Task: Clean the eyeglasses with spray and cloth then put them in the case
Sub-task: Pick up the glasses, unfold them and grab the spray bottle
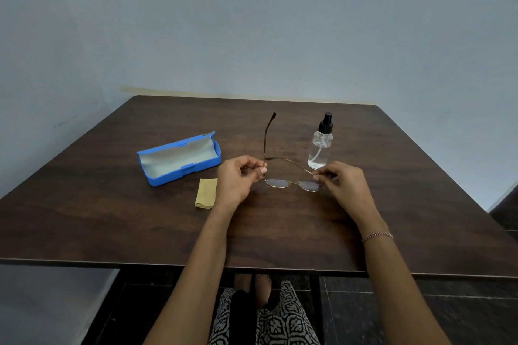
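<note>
Head view, eyeglasses [278,184] pinched btw left hand [235,180], right hand [345,180], cloth [206,194] part-hidden

Dark wooden table [112,218] stands against a pale blue wall [252,22], dark tiles [420,314] below

Head-worn view, forward and down over table [112,232]

Light: was dim, cool and even; source out of view. Shadows: lay faint and soft on the table [112,218]. Glare: small highlights showed on the spray bottle [319,148]. Focus: the eyeglasses [277,184] read sharp. Distortion: table edges bowed; the wall [252,22] darkened toward its upper corners.
</note>
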{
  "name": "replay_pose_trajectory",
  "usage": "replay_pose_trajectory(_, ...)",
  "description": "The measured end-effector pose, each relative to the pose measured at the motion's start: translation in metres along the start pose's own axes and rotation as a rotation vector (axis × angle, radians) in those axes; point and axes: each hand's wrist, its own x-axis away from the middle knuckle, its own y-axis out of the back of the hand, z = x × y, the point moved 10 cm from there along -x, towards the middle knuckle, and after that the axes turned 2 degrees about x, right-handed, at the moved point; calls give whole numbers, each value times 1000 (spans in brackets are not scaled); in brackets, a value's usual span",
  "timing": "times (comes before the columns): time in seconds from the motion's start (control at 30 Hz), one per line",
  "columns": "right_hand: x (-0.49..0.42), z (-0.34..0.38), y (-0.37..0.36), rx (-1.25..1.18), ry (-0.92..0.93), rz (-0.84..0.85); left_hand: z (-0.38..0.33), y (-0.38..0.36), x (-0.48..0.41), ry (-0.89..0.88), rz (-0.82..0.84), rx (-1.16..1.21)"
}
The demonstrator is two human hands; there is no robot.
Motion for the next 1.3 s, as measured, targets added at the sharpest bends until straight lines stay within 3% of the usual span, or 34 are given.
replay_pose_trajectory(0.27, 3, -26, 6, -380, -249, -88, 3, 4, 1, 37, -33, 59)
replay_pose_trajectory(0.5, -5, -28, -7, -341, -309, -38, 10, 14, 0, 88, -123, -73)
replay_pose_trajectory(0.9, -26, -26, -38, -230, -431, 163, 13, 21, -19, 230, -83, -386)
replay_pose_trajectory(1.17, -25, -35, -45, -300, -520, 164, 20, 19, -27, 311, -25, -470)
replay_pose_trajectory(1.3, -24, -30, -42, -264, -469, 137, 21, 23, -27, 300, -18, -534)
